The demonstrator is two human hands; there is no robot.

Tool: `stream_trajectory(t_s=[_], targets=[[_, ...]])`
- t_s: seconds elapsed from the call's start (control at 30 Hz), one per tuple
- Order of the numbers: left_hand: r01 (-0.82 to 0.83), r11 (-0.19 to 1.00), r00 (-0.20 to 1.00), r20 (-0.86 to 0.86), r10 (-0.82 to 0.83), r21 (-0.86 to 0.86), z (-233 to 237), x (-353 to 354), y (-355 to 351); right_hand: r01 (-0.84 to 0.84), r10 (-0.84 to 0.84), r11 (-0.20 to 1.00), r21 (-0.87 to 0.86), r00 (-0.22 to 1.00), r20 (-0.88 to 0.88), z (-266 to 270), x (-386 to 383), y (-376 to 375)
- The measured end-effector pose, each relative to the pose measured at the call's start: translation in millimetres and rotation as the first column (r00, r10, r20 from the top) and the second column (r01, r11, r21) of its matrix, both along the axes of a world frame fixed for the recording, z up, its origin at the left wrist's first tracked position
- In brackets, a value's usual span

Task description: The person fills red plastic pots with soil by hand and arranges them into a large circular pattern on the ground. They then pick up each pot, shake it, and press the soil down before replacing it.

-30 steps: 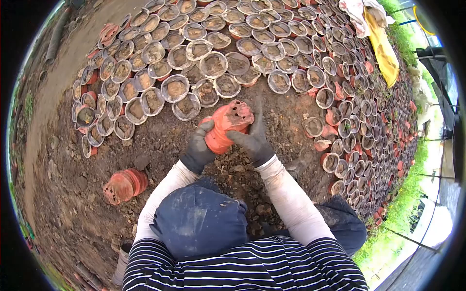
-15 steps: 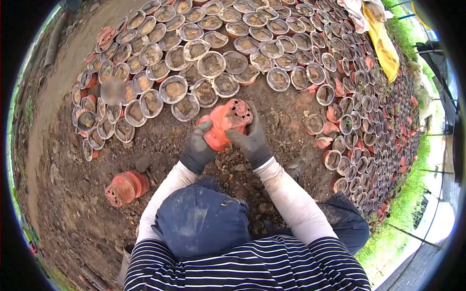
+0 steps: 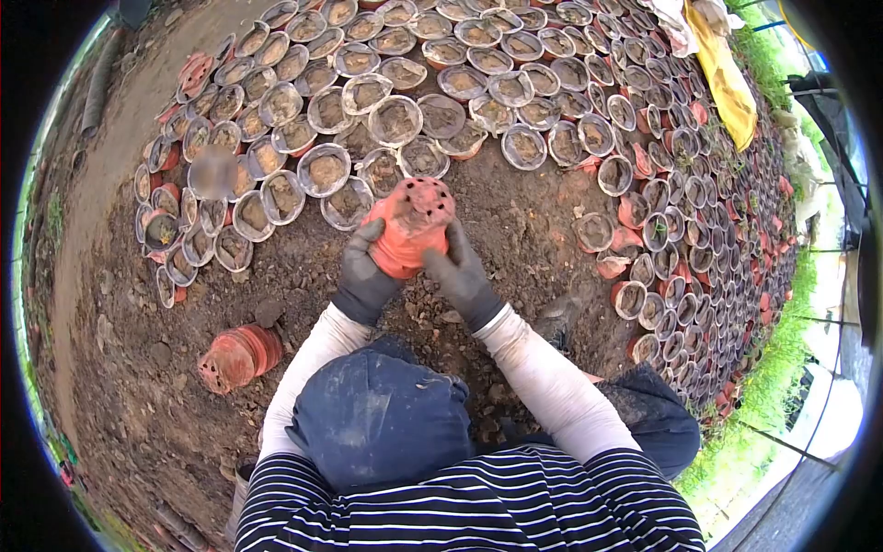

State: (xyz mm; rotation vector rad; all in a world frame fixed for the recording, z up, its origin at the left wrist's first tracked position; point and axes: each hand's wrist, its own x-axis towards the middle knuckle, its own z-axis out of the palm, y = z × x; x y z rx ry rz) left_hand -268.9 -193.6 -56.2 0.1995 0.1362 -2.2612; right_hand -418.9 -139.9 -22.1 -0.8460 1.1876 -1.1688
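Note:
Between my gloved hands is a stack of red plastic plant pots [image 3: 410, 225], its base with drainage holes tilted up toward me. My left hand [image 3: 365, 270] grips its left side near the lower end, thumb along the wall. My right hand [image 3: 463, 280] is closed on the right side, its thumb and fingers at the lower wall. Another stack of red pots [image 3: 241, 357] lies on its side on the soil to the left, its holed base facing front left.
Rows of soil-filled pots [image 3: 395, 121] stand ahead and curve along the right side [image 3: 655, 235]. Loose brown soil [image 3: 533, 239] and clods lie between them. A yellow sheet [image 3: 727, 83] hangs over pots at the far right. Bent knees are close below my hands.
The held pot stack has shifted slightly left and turned more upright, its holed base now facing up. My right hand has slid down from beside the base to the lower wall.

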Motion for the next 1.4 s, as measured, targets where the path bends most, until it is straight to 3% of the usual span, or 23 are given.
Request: stream_trajectory(t_s=[0.07,0.2,0.3,0.37,0.47,0.5,0.57,0.6,0.7,0.73,0.83,0.93,0.97,1.0,1.03,1.07,1.1,1.13,1.2,1.3,1.33,1.4], targets=[[-0.034,0.999,0.992,0.124,0.037,-0.028,2,4,-1,0.036,-0.067,0.967,0.252,0.991,0.117,12,-11,-3],[-0.029,0.999,0.963,0.268,0.023,0.017,-2,4,4,0.052,-0.104,0.985,0.165,0.942,0.318,-10,-23,-3],[0.017,0.994,0.996,0.089,-0.027,0.108,-1,9,4,0.053,-0.147,0.980,0.193,0.844,0.516,-15,-19,0],[0.057,0.996,0.994,0.094,-0.063,0.062,6,10,4,0.056,-0.197,0.965,0.256,0.800,0.566,-37,-9,18],[0.089,0.986,0.996,0.007,-0.091,0.142,1,11,3,-0.051,-0.052,0.967,0.249,0.920,0.388,-41,-11,27],[0.100,0.976,0.995,-0.037,-0.094,0.194,-1,11,4,-0.062,0.018,0.988,0.144,0.959,0.284,-32,-16,21],[0.077,0.987,0.996,-0.043,-0.072,0.141,10,10,2,-0.115,0.118,0.992,-0.060,0.992,0.049,-4,-25,8],[0.066,0.991,0.997,-0.049,-0.061,0.113,14,7,2,-0.026,0.039,0.996,-0.088,0.989,0.144,0,-22,5],[0.108,0.989,0.931,0.359,-0.065,-0.102,-5,1,11,-0.072,0.072,0.994,-0.084,0.997,0.006,23,-18,3],[0.086,0.990,0.977,0.205,-0.061,-0.113,4,-1,15,-0.032,0.035,0.997,-0.064,0.998,0.044,9,-14,6],[0.192,0.962,0.932,0.343,-0.116,-0.195,3,-4,23,-0.092,0.091,0.996,-0.005,0.984,0.154,-39,-22,14],[0.338,0.922,0.840,0.502,-0.205,-0.189,4,-10,23,-0.310,0.299,0.948,-0.073,0.945,-0.130,-48,-50,21],[0.333,0.928,0.856,0.466,-0.225,-0.165,0,-8,20,-0.296,0.240,0.953,-0.070,0.872,-0.427,-55,-70,24],[0.327,0.935,0.871,0.428,-0.240,-0.140,-6,-4,17,-0.285,0.164,0.956,-0.067,0.711,-0.683,-65,-107,26],[0.314,0.942,0.889,0.383,-0.250,-0.115,-14,-4,14,0.126,0.004,0.990,0.068,0.449,-0.893,-78,-177,21],[0.384,0.905,0.825,0.510,-0.245,-0.186,-22,3,13,0.364,-0.174,0.930,-0.039,0.345,-0.922,-90,-211,25],[0.406,0.888,0.793,0.567,-0.224,-0.218,-27,4,14,0.247,-0.269,0.934,-0.256,0.017,-0.963,-147,-272,40],[0.431,0.869,0.757,0.622,-0.201,-0.244,-32,4,17,0.346,-0.093,0.936,-0.060,0.081,-0.992,-116,-286,36],[0.438,0.876,0.743,0.629,-0.227,-0.202,-36,3,20,0.268,0.062,0.963,-0.006,-0.244,-0.968,-162,-348,52],[0.385,0.922,0.815,0.486,-0.314,-0.051,-34,0,20,0.341,0.449,0.859,0.381,-0.144,-0.882,-119,-336,21],[0.370,0.928,0.838,0.444,-0.318,-0.033,-33,-1,20,0.274,0.430,0.894,0.355,-0.301,-0.851,-142,-345,18],[0.335,0.942,0.848,0.433,-0.306,0.010,-32,0,19,0.273,0.576,0.813,0.515,-0.241,-0.781,-135,-341,-2]])
